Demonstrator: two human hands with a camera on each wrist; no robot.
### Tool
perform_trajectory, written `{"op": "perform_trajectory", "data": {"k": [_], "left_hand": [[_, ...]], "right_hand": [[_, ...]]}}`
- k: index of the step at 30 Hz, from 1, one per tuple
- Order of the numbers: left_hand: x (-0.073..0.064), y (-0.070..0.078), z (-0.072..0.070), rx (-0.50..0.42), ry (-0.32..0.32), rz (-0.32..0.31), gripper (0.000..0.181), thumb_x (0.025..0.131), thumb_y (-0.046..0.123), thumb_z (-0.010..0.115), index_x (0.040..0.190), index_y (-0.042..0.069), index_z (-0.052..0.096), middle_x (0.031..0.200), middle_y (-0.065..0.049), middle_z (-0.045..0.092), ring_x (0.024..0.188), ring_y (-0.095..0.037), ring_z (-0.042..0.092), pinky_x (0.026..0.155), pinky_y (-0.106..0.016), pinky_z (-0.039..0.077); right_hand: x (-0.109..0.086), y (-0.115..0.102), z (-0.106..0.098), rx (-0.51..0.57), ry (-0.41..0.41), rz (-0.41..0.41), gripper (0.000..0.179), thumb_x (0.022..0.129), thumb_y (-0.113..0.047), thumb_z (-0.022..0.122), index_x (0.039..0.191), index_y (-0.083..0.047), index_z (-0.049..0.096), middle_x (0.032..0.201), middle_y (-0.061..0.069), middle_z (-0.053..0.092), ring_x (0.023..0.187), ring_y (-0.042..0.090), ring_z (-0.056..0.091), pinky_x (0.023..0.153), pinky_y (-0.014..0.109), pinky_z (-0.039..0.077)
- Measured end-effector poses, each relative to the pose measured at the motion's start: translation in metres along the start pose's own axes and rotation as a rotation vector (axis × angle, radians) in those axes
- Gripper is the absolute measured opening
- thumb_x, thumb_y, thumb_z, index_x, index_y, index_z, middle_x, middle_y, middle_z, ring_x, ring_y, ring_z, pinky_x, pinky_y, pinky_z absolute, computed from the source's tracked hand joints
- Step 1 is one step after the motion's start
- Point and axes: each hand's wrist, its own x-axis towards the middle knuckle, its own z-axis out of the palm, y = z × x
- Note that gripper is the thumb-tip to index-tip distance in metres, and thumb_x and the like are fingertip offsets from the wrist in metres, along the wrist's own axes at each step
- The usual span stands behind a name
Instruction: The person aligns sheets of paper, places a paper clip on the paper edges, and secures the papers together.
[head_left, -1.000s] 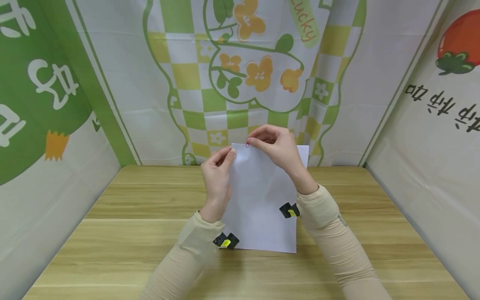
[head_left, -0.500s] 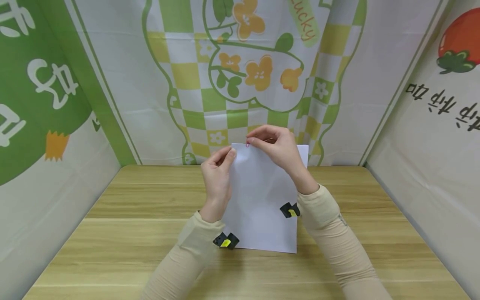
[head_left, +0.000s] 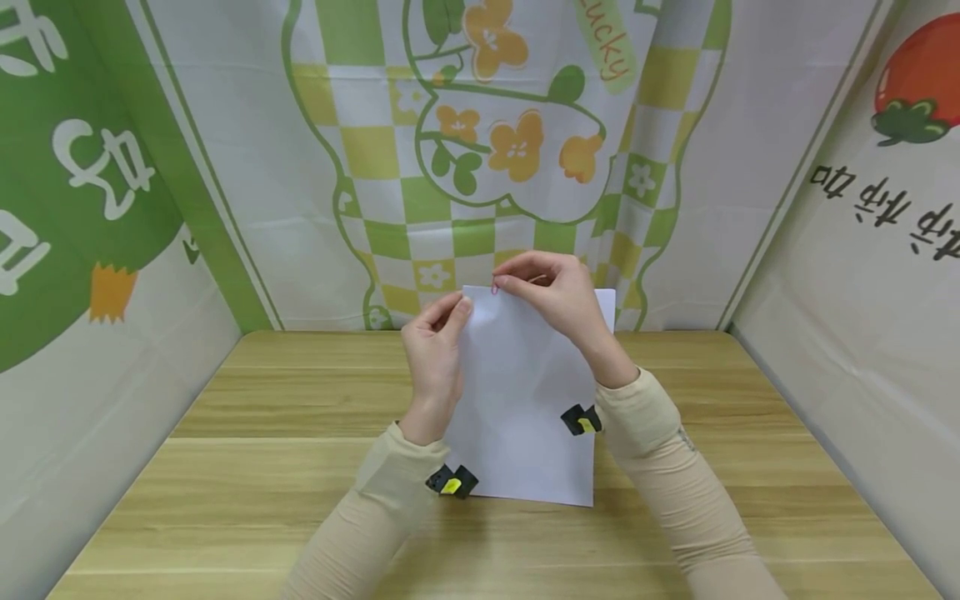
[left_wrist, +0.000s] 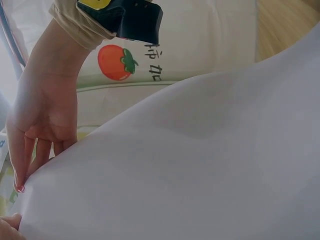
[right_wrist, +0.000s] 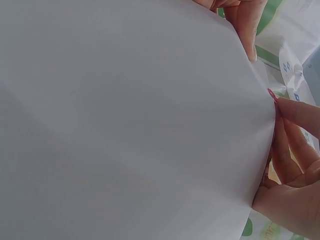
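Note:
White paper (head_left: 525, 400) is held up by its far edge, its near end low over the table. My left hand (head_left: 435, 367) pinches the paper's top left corner between thumb and fingers. Along the top edge, a small pink paper clip (head_left: 494, 289) sits over the paper, its upper part between the thumb and forefinger of my right hand (head_left: 566, 304). A loop of the clip (right_wrist: 272, 94) shows against the paper's edge in the right wrist view. From the left wrist view, most of the sheet's broad face is visible, slightly bowed. How many sheets there are I cannot tell.
A wood-grain table (head_left: 285, 467) lies beneath both arms. A printed cloth (head_left: 390, 200) hangs behind the table, with more cloth walls at left and right. Black wrist pieces with yellow marks (head_left: 452, 483) sit at both sleeves.

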Motion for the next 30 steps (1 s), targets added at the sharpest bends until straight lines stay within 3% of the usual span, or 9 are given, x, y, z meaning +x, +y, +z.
{"op": "perform_trajectory", "data": {"k": [13,30], "left_hand": [[-0.0001,-0.0006,0.0008,0.007,0.001,-0.003,0.021,0.082,-0.007,0.067,0.097,-0.02,0.063,0.076,0.004,0.065,0.071,-0.006,0.057,0.065,-0.016,0.047],[-0.0014,-0.0019,0.0004,0.004,0.003,-0.001,0.023,0.08,-0.003,0.071,0.096,-0.018,0.065,0.078,-0.002,0.066,0.071,-0.006,0.057,0.064,-0.016,0.047]], "right_hand": [[-0.0005,0.0029,-0.0015,0.008,-0.008,0.002,0.015,0.084,-0.021,0.073,0.094,-0.01,0.075,0.091,0.007,0.073,0.077,0.014,0.066,0.07,0.025,0.052],[-0.0013,0.0029,-0.005,0.011,-0.042,-0.005,0.015,0.085,-0.022,0.071,0.095,-0.011,0.075,0.093,0.005,0.073,0.08,0.012,0.066,0.072,0.026,0.053]]}}
